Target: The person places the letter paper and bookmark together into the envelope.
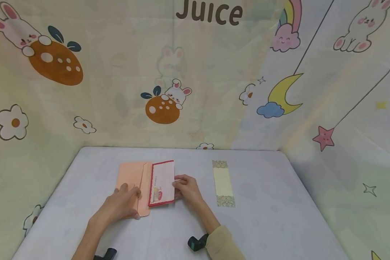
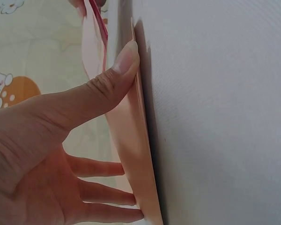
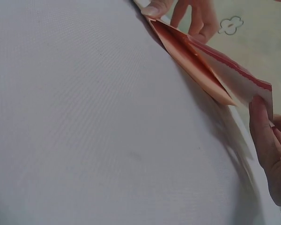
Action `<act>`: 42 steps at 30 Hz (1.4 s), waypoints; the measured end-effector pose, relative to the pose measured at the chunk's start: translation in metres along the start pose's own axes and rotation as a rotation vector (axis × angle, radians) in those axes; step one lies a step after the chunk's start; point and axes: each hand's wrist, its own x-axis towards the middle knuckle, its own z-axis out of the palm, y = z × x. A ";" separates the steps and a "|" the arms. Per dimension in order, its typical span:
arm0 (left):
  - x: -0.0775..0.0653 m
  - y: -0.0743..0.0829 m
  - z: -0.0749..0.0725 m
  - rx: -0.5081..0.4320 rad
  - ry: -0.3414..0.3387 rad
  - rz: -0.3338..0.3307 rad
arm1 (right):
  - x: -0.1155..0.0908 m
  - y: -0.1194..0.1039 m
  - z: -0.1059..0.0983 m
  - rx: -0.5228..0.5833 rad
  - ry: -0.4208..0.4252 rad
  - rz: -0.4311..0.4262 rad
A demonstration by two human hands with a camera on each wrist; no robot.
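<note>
A peach envelope [image 1: 130, 173] lies on the white table, and my left hand [image 1: 125, 202] rests on it. In the left wrist view the fingers of that hand reach straight to the envelope's [image 2: 138, 154] face, with the thumb at its near edge. My right hand [image 1: 188, 189] pinches the right edge of a white greeting card [image 1: 164, 180] with a red border and a small printed picture. The card is raised at a tilt and overlaps the envelope's right side. From the right wrist, the envelope [image 3: 192, 68] gapes along one edge beside the card [image 3: 239, 77].
A pale yellow strip [image 1: 223, 180] with patterned gold ends, like a bookmark, lies to the right of my right hand. Behind the table [image 1: 263, 216] hangs a cloth [image 1: 117, 54] printed with rabbits and flowers. A dark wrist device [image 1: 197, 242] shows by the right sleeve.
</note>
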 end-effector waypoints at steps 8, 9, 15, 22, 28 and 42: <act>0.000 0.002 -0.001 0.010 -0.006 -0.001 | 0.001 -0.001 0.008 0.011 -0.008 0.001; 0.000 0.002 -0.001 0.011 -0.006 0.001 | 0.001 -0.002 0.009 0.010 -0.008 0.000; 0.000 0.002 -0.001 0.007 -0.010 -0.005 | 0.003 -0.001 0.012 0.027 -0.027 0.001; 0.001 0.001 0.001 0.016 -0.020 -0.017 | 0.007 0.002 0.017 0.020 -0.038 0.013; 0.001 0.000 0.000 0.021 -0.011 -0.005 | 0.011 0.003 0.022 0.028 -0.033 0.004; 0.001 -0.001 0.000 0.031 0.004 0.017 | 0.015 0.003 0.033 -0.013 -0.038 0.017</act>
